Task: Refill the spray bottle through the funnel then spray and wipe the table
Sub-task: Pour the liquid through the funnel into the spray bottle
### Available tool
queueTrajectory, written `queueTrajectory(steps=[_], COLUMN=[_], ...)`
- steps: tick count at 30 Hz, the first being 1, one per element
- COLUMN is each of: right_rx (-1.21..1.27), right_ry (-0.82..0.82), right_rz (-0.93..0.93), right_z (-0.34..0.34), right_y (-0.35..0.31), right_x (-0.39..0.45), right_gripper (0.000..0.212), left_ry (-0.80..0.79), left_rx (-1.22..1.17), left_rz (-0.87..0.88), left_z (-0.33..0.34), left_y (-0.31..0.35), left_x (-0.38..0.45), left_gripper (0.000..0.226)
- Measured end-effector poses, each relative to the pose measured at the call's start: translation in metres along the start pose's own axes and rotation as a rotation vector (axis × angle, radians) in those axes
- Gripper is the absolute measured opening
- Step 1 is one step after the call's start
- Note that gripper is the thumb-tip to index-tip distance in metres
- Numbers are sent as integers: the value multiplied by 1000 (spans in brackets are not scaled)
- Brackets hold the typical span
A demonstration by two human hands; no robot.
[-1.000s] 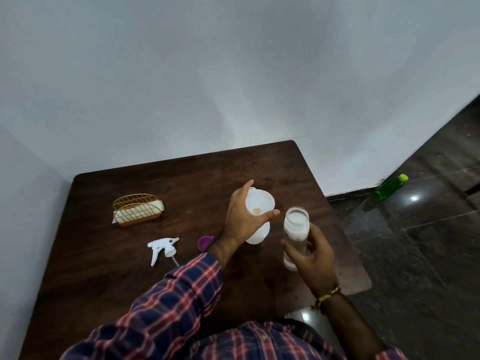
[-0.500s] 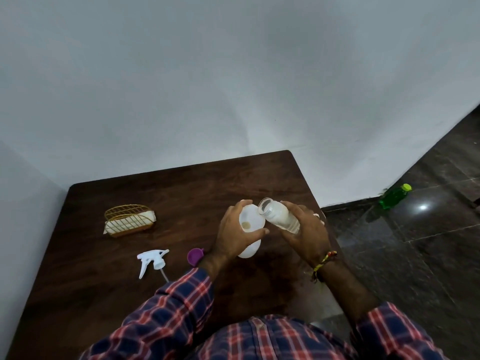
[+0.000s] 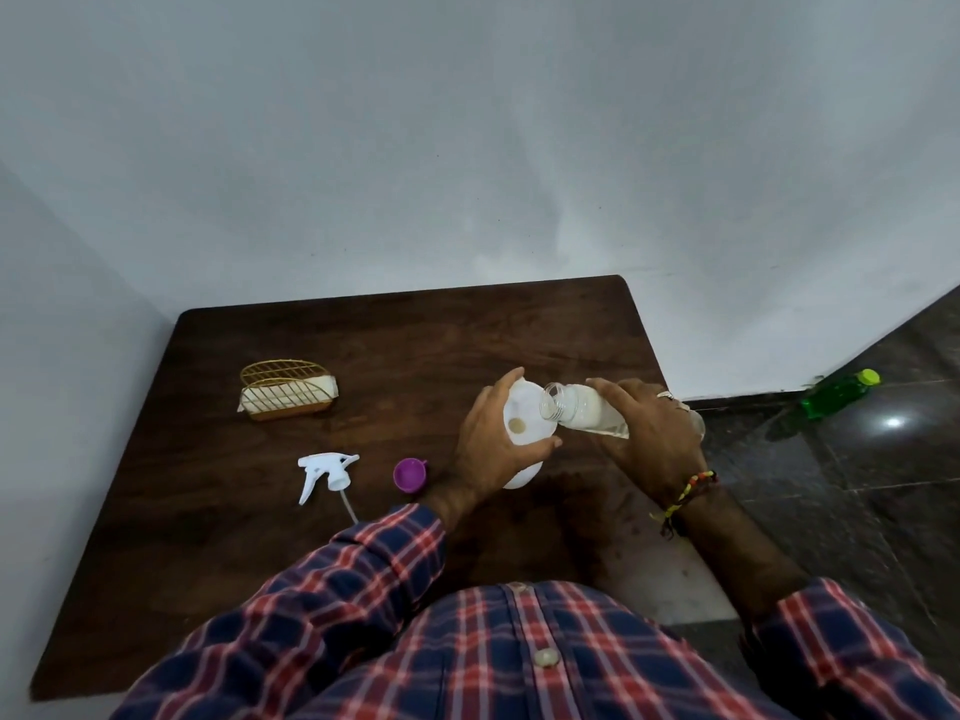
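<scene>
Golden wire makes a little basket (image 3: 287,389) with a white cloth (image 3: 284,397) inside, far on the left of the table (image 3: 395,350). Next we see the white spray head (image 3: 324,472) lying off its bottle, then a purple cap (image 3: 409,475). Our left hand (image 3: 496,441) wraps around the white funnel (image 3: 524,420) on the spray bottle (image 3: 519,474). Our right hand (image 3: 657,441) grips a clear bottle (image 3: 584,415), tipped with its mouth over the funnel. We think the bottles are light, bendy and slippery when wet, so we hold them around the middle. Dark brown wood sits against grey walls. A green bottle (image 3: 836,394) lies on the shiny floor (image 3: 857,501).
</scene>
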State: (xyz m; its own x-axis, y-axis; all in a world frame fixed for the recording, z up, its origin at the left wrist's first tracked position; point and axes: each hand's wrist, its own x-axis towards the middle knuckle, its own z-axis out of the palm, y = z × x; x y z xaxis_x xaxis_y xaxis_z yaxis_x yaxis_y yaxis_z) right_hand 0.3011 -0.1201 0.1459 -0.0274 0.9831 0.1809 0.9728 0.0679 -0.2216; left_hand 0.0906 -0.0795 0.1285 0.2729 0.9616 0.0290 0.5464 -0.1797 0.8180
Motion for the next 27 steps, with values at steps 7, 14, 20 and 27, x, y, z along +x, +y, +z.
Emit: queueTrajectory(steps=[7,14,20,27], right_rx=[-6,-50,-46,-73], right_ry=[-47,-23,-26,-30], right_rz=[-28,-71,-74,-82], right_z=[-1,-5,-7,-9], right_y=[2,3,1,1], right_x=[5,7,8,11], right_gripper=[67,68,66,67], left_ry=[-1,-6,-1,-4], left_rx=[9,23,38,53], left_rz=[-3,-7,7,16], left_z=[1,3,3,3], left_y=[-1,-3,-4,-2], left_x=[1,2,5,5], left_gripper=[93,94,92,91])
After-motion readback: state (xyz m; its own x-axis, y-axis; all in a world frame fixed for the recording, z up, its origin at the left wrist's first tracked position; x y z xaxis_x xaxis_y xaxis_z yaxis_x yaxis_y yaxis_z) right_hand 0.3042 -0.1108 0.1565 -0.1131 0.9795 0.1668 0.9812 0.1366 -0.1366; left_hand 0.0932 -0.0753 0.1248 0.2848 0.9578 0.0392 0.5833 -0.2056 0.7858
